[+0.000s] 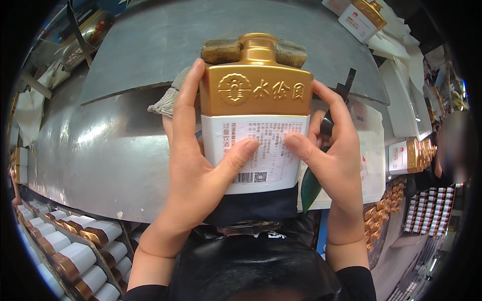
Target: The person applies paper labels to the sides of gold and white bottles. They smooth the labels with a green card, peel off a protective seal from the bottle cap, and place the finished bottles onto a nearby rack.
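Note:
Upright between my two hands is a flat, broad-shouldered bottle (256,90) with a gold embossed top and a white lower body. A printed label (256,150) covers the white part, and my thumbs press on it. My left hand (196,155) grips the left side, fingers stretched along the edge. My right hand (334,150) grips the right side. Tucked in its fingers is also a tool with a black handle (327,123); a dark green pointed piece (310,190) shows below the palm. Behind the bottle's neck lies a worn, brownish roll (221,51) with grey cloth (164,103) near it.
A grey metal worktable (150,45) spreads ahead. Similar bottles (361,22) stand at the far right and on the right side (409,156). Crates of white-and-gold bottles (75,241) fill the lower left. White paper (374,150) lies right of my hand.

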Demonstrator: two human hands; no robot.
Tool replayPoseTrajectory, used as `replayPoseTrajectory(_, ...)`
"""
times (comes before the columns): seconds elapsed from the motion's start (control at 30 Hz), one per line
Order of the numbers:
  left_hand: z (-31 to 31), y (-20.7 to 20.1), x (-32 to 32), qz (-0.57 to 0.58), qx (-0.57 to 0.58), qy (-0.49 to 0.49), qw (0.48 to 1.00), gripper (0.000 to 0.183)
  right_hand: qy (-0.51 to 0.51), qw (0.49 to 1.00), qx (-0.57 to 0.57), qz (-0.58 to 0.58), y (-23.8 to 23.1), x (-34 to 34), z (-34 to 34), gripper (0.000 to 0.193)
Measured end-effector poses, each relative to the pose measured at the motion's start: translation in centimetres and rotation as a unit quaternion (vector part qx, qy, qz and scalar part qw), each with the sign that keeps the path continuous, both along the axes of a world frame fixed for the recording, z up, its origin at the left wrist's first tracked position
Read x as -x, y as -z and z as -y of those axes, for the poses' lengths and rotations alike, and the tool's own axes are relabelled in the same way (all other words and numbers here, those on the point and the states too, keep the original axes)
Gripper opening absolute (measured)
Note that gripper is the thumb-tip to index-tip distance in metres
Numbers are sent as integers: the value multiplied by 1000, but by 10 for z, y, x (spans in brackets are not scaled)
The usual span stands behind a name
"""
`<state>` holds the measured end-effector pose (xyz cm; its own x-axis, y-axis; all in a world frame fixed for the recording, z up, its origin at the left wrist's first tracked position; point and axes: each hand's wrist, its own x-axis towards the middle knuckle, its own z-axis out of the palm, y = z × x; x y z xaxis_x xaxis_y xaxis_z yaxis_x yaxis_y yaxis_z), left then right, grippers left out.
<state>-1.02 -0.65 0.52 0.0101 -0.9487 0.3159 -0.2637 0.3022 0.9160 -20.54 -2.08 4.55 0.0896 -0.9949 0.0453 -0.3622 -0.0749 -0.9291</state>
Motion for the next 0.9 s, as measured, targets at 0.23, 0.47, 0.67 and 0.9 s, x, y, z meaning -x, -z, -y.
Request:
replayPoseTrajectory(0.23, 2, 3, 4, -216, -22, 33, 976, 85, -24, 999, 18, -24, 1, 3, -1, 82)
replayPoseTrajectory(0.47, 4, 6, 3, -192, 10, 59, 980, 80, -29, 996, 51, -70, 4, 7, 0, 85)
replayPoseTrajectory(0.67, -15, 7, -3, -217, -43, 71, 973, 89, -36, 999, -11, -12, 9, 10, -15, 86)
replayPoseTrajectory(0.9, -19, 5, 5, -237, -69, 62, 967, 101, -38, 994, 39, -91, 12, 8, -17, 88)
